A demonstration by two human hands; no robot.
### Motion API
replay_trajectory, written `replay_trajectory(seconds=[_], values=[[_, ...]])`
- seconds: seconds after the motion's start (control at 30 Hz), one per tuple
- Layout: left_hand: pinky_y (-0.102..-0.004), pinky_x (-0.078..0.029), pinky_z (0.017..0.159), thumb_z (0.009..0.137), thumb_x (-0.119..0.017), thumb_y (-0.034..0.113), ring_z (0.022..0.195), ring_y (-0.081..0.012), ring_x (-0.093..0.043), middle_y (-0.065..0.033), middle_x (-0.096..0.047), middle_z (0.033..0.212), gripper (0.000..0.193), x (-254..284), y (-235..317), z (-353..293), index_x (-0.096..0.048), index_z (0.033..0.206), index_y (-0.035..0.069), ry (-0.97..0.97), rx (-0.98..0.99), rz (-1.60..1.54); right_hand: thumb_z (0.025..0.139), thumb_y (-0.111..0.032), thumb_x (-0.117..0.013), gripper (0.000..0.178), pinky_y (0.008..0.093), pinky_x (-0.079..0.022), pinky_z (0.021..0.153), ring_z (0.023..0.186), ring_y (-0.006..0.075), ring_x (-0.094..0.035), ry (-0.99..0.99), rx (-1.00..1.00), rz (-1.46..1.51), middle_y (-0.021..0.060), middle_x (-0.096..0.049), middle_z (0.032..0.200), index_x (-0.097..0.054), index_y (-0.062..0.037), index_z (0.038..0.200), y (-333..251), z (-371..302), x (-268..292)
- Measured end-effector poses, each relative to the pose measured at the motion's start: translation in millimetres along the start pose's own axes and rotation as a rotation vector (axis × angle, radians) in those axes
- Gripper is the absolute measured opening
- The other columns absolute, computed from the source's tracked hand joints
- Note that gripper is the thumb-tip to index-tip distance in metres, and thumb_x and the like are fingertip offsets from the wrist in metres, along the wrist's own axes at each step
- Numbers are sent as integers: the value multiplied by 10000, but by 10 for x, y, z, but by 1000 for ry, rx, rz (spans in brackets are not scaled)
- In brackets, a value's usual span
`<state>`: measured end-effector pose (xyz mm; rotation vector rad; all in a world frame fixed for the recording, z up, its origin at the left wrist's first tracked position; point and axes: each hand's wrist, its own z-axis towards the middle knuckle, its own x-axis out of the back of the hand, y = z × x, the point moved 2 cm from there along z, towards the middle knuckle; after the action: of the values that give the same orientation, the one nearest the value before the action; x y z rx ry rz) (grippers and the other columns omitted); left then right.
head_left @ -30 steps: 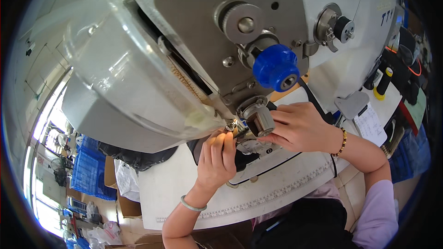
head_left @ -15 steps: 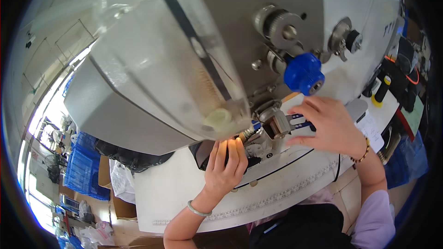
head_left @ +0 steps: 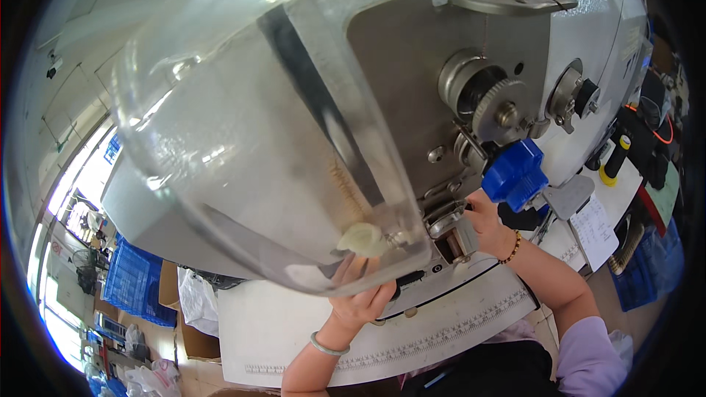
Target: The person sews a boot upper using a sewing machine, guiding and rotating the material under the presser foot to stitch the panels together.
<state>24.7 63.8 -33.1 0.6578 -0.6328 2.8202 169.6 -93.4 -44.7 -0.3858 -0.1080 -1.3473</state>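
Machine: large grey-white industrial sewing machine (head_left: 412, 37) fills most of the view, head very close to the camera, metal wheels and a thread guide on its face.
Guard: clear curved plastic shield (head_left: 243, 176) hangs in front of the needle area, blurring what lies behind its lower rim.
Tabletop: white tabletop (head_left: 294, 331) under the machine, a printed ruler strip along its near edge.
Blue knob: blue plastic knob (head_left: 515, 173) on the machine's right face, just above the right hand.
Left hand (head_left: 360, 298): wrist in a pale bangle, fingers reach up beneath the shield to the needle plate; shield hides the fingertips, so cannot tell whether they pinch anything.
Right hand (head_left: 489, 224): beaded bracelet on wrist, fingers closed against the small metal presser assembly (head_left: 448, 224) by the needle, seemingly gripping it.
Hands: apart, one each side of the needle area.
Paper: white note sheet (head_left: 596, 231) lies on the tabletop at right.
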Motion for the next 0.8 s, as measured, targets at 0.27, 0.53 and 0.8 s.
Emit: replay_trajectory(seconds=[0.27, 0.53, 0.8], values=[[-416, -517, 736, 653, -655, 97, 863, -294, -566, -104, -598, 948, 126, -101, -79, -175, -617, 773, 91, 10, 34, -18, 559, 121, -494, 569, 220, -428, 528, 741, 141, -571, 8, -103, 67, 34, -569, 1028, -686, -164, 1013, 55, -55, -50], [-396, -520, 638, 646, -635, 56, 827, -307, -557, -139, -582, 918, 157, -111, -103, -169, -591, 797, 52, 60, 16, -61, 555, 144, -486, 582, 237, -420, 539, 733, 140, -556, 54, -127, 67, 33, -566, 1006, -690, -164, 1005, 10, -40, -61], [-377, -500, 582, 646, -602, 5, 696, -288, -556, -139, -579, 865, 123, -154, -113, -142, -530, 737, 49, 82, 59, -33, 550, 159, -483, 580, 251, -421, 549, 701, 131, -530, 120, -151, 47, 31, -556, 965, -697, -162, 983, 50, -64, -113]])
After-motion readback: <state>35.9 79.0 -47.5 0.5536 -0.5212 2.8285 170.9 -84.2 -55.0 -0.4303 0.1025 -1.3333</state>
